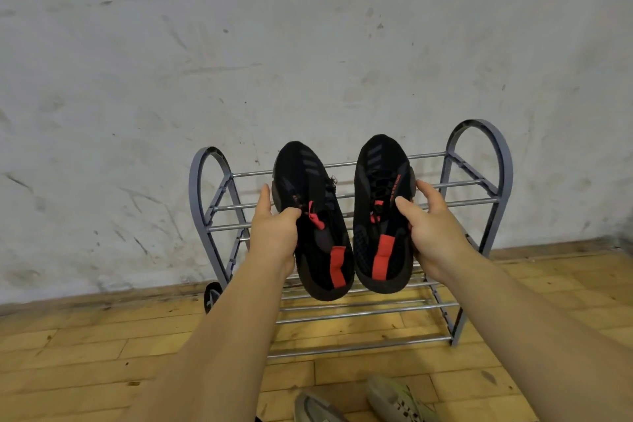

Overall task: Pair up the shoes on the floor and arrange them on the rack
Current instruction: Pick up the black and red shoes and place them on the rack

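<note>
Two black sneakers with red heel tabs are held side by side in the air in front of the grey shoe rack (493, 164), toes pointing at the wall. My left hand (274, 233) grips the left black sneaker (315, 216) from its outer side. My right hand (431, 229) grips the right black sneaker (380, 212) the same way. Both shoes hover over the rack's top shelf of metal bars; its two shelves hold no shoes.
Two grey-green sneakers (397, 399) lie on the wooden floor at the bottom edge. A dark object (210, 296) peeks out beside the rack's left foot. A scuffed white wall (308, 44) stands right behind the rack.
</note>
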Tool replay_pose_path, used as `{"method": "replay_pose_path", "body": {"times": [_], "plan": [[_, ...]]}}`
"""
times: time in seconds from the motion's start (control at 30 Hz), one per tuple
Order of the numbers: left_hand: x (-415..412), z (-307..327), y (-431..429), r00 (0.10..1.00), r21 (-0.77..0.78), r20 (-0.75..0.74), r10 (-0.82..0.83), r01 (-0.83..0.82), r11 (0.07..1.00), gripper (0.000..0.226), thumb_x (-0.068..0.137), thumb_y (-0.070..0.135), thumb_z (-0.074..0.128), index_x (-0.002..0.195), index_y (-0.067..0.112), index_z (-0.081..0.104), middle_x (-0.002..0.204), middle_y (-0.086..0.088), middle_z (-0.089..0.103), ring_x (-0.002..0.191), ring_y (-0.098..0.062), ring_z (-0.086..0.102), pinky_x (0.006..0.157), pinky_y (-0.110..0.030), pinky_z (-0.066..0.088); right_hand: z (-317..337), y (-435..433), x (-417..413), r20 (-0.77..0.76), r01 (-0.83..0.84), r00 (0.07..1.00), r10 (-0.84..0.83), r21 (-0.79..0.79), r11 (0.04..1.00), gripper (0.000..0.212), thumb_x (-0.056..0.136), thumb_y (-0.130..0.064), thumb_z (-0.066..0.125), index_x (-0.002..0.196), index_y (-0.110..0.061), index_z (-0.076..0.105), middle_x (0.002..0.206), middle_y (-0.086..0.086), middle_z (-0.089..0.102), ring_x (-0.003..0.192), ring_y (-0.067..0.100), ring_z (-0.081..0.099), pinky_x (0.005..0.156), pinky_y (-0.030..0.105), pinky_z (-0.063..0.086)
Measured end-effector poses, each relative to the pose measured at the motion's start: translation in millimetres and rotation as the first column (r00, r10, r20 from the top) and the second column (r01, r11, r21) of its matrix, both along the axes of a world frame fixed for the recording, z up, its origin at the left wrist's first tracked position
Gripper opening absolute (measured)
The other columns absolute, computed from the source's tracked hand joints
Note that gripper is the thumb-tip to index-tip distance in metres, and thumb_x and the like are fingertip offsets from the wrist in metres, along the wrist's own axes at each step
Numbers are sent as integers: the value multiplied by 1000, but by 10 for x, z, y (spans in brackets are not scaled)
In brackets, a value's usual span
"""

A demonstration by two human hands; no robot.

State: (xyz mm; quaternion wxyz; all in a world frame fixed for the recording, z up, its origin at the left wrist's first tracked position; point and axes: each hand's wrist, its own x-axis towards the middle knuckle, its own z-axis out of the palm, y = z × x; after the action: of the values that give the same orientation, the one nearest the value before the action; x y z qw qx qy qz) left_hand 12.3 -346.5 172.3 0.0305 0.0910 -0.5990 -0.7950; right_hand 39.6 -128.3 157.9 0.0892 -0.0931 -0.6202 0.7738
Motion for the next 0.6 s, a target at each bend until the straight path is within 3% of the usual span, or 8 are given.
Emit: {"method": "replay_pose_path", "body": {"times": [0.13, 0.33, 0.47, 0.6], "plan": [[-91, -61, 72, 999, -76, 38, -2, 5, 997, 74, 95, 5, 60, 154, 36, 29, 112, -9, 65, 104, -29, 70, 89, -48, 59, -97, -11, -101, -5, -43, 999, 43, 8, 999, 56, 103, -19, 61, 150, -42, 42, 108, -1, 78, 98, 20, 77, 91, 51, 59], [-70, -120, 130, 997, -320, -40, -71, 55, 946, 62, 90, -5, 55, 134, 36, 38, 106, -12, 72, 81, -22, 69, 80, -51, 62, -100, -46, -122, -38, -197, 980, 196, -22, 980, 62, 95, 4, 50, 136, -43, 57, 121, 17, 71, 104, 31, 72, 79, 44, 59], [-122, -176, 80, 997, -250, -77, -16, -4, 968, 64, 95, 1, 61, 137, 44, 40, 100, -4, 78, 88, -30, 77, 80, -58, 63, -72, -42, -73, -7, -315, 949, 315, -5, 949, 65, 97, 1, 45, 128, -55, 58, 127, 13, 69, 98, 33, 69, 74, 44, 57], [-158, -184, 33, 993, -241, -118, 7, -35, 970, 53, 97, 4, 61, 125, 49, 52, 98, -2, 80, 89, -23, 79, 83, -53, 63, -88, -13, -44, 10, -328, 945, 328, -2, 945, 58, 104, -11, 53, 140, -57, 45, 117, 2, 76, 105, 31, 74, 85, 49, 59]]}}
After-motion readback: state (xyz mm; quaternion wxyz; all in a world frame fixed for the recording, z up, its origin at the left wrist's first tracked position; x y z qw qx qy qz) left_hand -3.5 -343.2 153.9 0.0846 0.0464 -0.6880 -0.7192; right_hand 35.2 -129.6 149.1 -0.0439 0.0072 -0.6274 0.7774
